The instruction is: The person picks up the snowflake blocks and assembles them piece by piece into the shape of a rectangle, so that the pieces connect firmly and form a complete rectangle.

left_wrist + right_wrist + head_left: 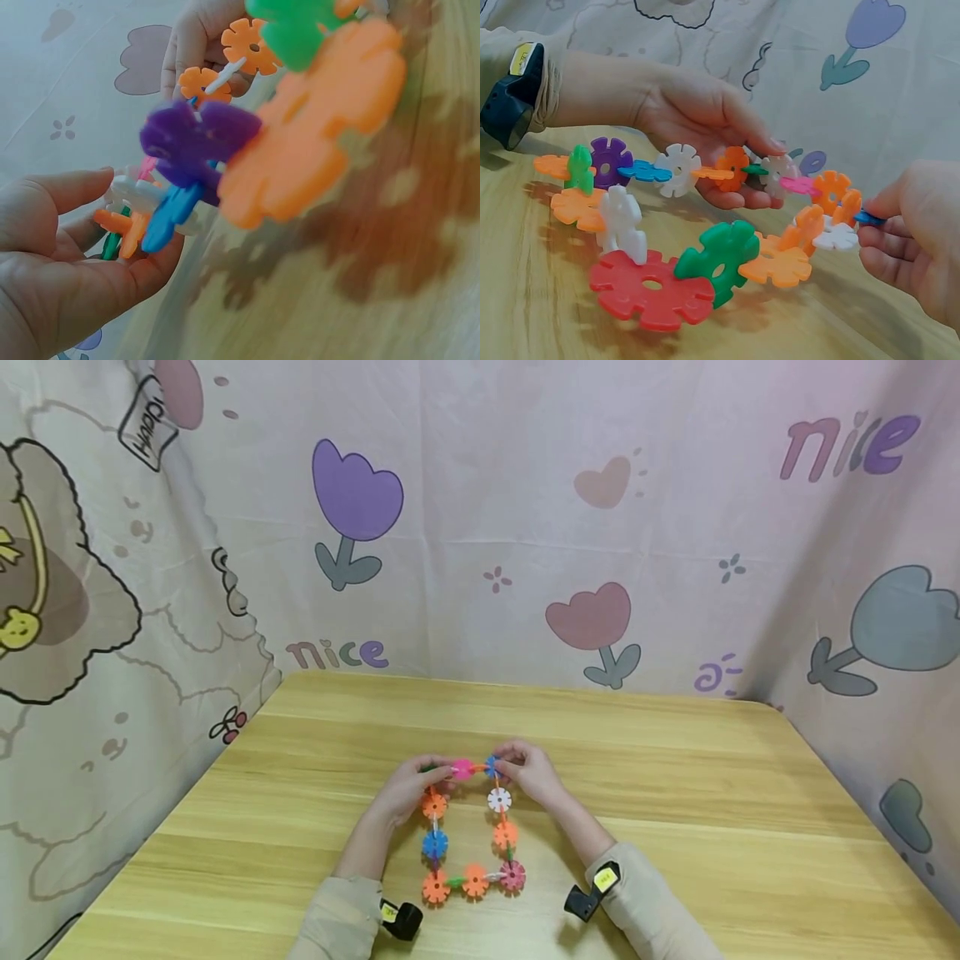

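Note:
A closed, roughly rectangular ring of interlocking plastic snowflake discs lies between both hands, in orange, blue, white, green, pink, purple and red. At its far left corner the left hand holds the ring, thumb above and fingers below, around a white disc, a green one and an orange disc. My right hand pinches the blue disc at the far right corner between thumb and fingers. A red disc forms the near right corner. The left wrist view shows a purple disc up close.
The wooden table is under the ring. Printed curtains hang behind and at both sides. Each wrist bears a small black camera, the right one close to the ring's near right side.

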`<action>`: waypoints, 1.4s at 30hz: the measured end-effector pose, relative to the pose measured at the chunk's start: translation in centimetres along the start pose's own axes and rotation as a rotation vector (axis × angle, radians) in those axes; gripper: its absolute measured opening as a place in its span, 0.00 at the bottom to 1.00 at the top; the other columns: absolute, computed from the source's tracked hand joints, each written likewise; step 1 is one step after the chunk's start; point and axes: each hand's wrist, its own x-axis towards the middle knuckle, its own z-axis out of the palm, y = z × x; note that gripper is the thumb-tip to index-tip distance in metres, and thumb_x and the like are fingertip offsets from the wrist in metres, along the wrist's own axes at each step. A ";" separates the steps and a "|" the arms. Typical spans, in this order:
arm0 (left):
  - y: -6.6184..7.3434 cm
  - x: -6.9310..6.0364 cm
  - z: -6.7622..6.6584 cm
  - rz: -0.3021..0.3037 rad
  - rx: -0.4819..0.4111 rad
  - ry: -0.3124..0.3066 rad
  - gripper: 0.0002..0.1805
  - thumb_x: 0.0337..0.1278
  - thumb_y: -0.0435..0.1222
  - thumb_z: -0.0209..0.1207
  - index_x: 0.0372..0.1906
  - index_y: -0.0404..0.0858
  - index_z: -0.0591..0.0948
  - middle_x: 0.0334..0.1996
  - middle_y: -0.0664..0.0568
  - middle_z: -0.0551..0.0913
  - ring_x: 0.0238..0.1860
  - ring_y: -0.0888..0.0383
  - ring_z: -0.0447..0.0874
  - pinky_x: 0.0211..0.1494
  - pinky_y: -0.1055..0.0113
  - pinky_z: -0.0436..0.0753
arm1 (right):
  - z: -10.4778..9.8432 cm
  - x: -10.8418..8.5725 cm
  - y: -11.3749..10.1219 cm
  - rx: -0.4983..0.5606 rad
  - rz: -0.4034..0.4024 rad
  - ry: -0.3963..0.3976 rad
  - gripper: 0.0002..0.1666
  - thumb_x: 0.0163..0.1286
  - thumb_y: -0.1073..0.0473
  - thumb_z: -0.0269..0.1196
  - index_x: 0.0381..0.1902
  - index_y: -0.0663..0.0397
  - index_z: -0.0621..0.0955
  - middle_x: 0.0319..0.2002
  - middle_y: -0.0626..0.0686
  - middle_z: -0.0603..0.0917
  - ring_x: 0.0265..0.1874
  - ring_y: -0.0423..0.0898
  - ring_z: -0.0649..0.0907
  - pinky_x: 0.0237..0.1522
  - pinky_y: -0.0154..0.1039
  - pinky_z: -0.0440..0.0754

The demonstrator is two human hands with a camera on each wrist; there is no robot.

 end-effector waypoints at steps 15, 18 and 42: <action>-0.2 -0.1 0.0 -0.025 -0.004 0.019 0.19 0.65 0.33 0.51 0.55 0.24 0.71 0.39 0.43 0.79 0.37 0.56 0.80 0.41 0.67 0.79 | -2.7 -1.4 0.7 0.001 0.036 -0.011 0.15 0.64 0.67 0.59 0.45 0.76 0.75 0.31 0.64 0.80 0.25 0.47 0.79 0.29 0.38 0.80; -0.1 -0.1 0.1 -0.026 -0.006 0.026 0.19 0.65 0.33 0.51 0.55 0.24 0.71 0.40 0.42 0.79 0.37 0.56 0.80 0.41 0.66 0.79 | -3.5 -2.3 0.5 -0.023 0.013 -0.078 0.16 0.66 0.67 0.57 0.46 0.78 0.75 0.32 0.67 0.79 0.27 0.51 0.79 0.29 0.41 0.81; -0.4 0.2 -0.2 -0.034 -0.003 0.033 0.18 0.65 0.33 0.52 0.55 0.25 0.72 0.37 0.44 0.80 0.36 0.56 0.80 0.39 0.67 0.79 | -2.9 -10.4 -0.6 -0.022 0.164 -0.406 0.11 0.61 0.65 0.61 0.40 0.66 0.76 0.29 0.54 0.81 0.21 0.42 0.77 0.18 0.28 0.73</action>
